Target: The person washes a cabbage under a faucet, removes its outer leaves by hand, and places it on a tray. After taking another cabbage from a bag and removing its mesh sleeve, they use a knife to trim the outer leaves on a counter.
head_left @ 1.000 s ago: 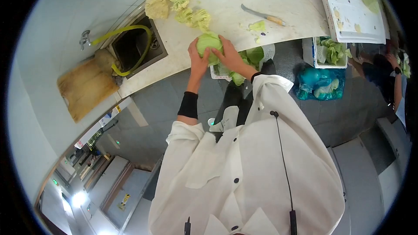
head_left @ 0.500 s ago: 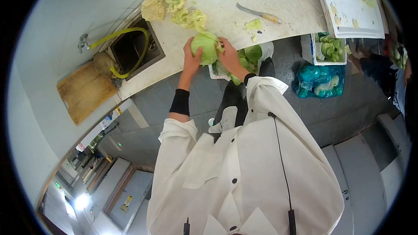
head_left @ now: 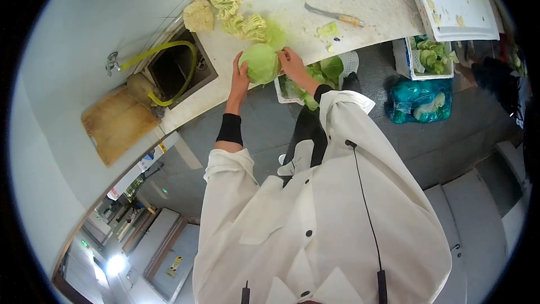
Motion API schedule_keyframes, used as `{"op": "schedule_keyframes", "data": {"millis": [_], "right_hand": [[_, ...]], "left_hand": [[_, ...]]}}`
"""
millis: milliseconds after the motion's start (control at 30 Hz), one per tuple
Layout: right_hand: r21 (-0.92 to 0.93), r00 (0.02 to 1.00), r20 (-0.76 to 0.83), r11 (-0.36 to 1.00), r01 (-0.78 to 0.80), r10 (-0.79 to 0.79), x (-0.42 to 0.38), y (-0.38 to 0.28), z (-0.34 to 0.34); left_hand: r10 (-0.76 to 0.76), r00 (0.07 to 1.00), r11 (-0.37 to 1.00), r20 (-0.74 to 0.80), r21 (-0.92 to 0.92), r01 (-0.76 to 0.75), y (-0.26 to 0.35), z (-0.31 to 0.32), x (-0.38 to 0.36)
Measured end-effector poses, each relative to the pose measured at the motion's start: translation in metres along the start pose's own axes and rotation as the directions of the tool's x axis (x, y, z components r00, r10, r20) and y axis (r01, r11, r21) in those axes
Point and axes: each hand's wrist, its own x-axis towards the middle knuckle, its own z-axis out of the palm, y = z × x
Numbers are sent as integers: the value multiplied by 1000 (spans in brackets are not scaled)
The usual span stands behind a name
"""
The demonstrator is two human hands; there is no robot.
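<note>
A round green cabbage [head_left: 260, 64] is held over the counter's front edge between my two hands. My left hand [head_left: 240, 74] grips its left side with the fingers curved round it. At its right side, my right hand [head_left: 292, 63] has its fingers bent against the cabbage. Behind the cabbage a loose pale leaf [head_left: 275, 34] lies on the counter [head_left: 281, 0]. Cauliflower pieces [head_left: 224, 0] sit at the back left. Right of them lies a curved knife [head_left: 334, 15] with a wooden handle, near a scrap of leaf [head_left: 327, 29].
Left stand a sink [head_left: 209, 70] with a yellow hose [head_left: 195, 59] and a wooden board [head_left: 118, 124]. Below the counter are a basket of leaves [head_left: 331, 68], a crate [head_left: 432, 59] and a teal bag [head_left: 421, 101]. A white tray [head_left: 450, 5] and another person [head_left: 495, 87] are at right.
The cabbage has turned in my hands and shifted slightly left. A pale leaf now lies on the counter behind it. My left hand has moved a little left, and the view has shifted slightly.
</note>
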Motion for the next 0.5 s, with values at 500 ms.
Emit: {"op": "schedule_keyframes", "data": {"millis": [500], "right_hand": [[357, 999, 38, 933, -38, 27, -47, -20, -52]], "left_hand": [[117, 980, 940, -160, 338, -57, 4, 70, 2]]}}
